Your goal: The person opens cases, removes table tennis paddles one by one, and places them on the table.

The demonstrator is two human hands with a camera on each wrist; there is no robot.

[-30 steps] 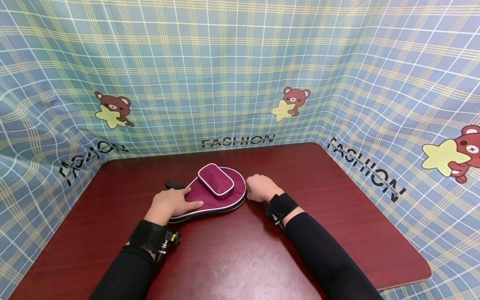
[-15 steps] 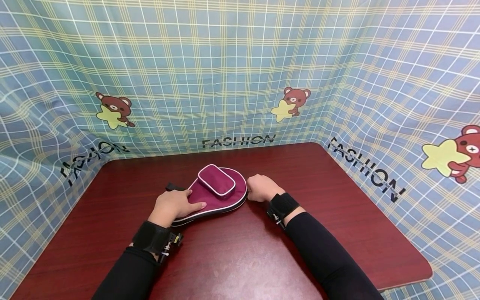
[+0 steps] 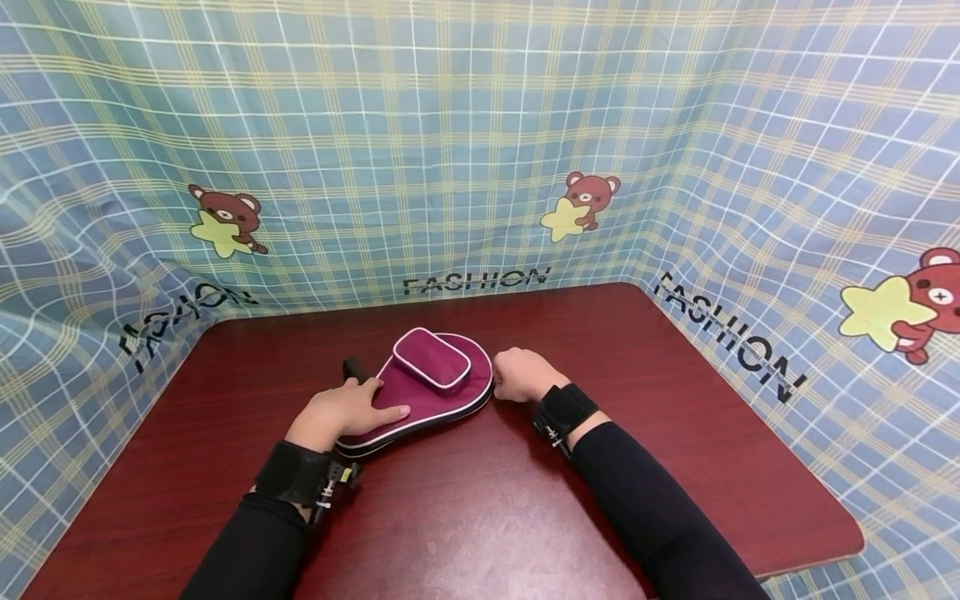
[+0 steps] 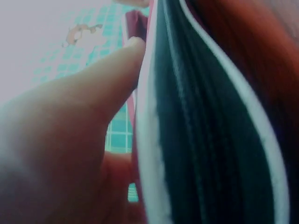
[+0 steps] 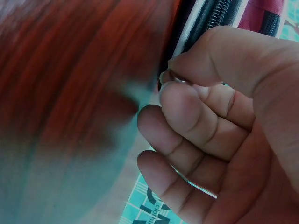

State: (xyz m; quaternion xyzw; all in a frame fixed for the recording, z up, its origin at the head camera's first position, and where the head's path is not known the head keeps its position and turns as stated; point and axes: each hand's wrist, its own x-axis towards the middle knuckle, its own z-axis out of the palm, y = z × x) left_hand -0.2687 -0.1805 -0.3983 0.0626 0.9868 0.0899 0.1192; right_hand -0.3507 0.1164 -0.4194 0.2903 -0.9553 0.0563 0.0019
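A maroon table tennis bat case (image 3: 416,404) with white piping and a raised pocket (image 3: 432,358) lies flat, its round end to the right. My left hand (image 3: 341,414) rests on the narrow end, thumb and fingers spread over its top face. In the left wrist view, the thumb (image 4: 105,77) lies along the face beside the dark zipped side (image 4: 205,121). At the round end, my right hand (image 3: 521,375) pinches a small metal zipper pull (image 5: 180,79) between thumb and index finger, other fingers curled below. The zipper teeth (image 5: 217,14) show just above the thumb.
The case lies on a dark red wooden table (image 3: 465,517) with rounded corners. A black strap (image 3: 351,367) sticks up behind the narrow end. Checked cloth (image 3: 450,167) with bears hangs around the back and sides.
My left hand shifts slightly right, then back left, with the case's narrow end tilting a little. The black strap now stands more upright. My right hand stays almost still at the round end.
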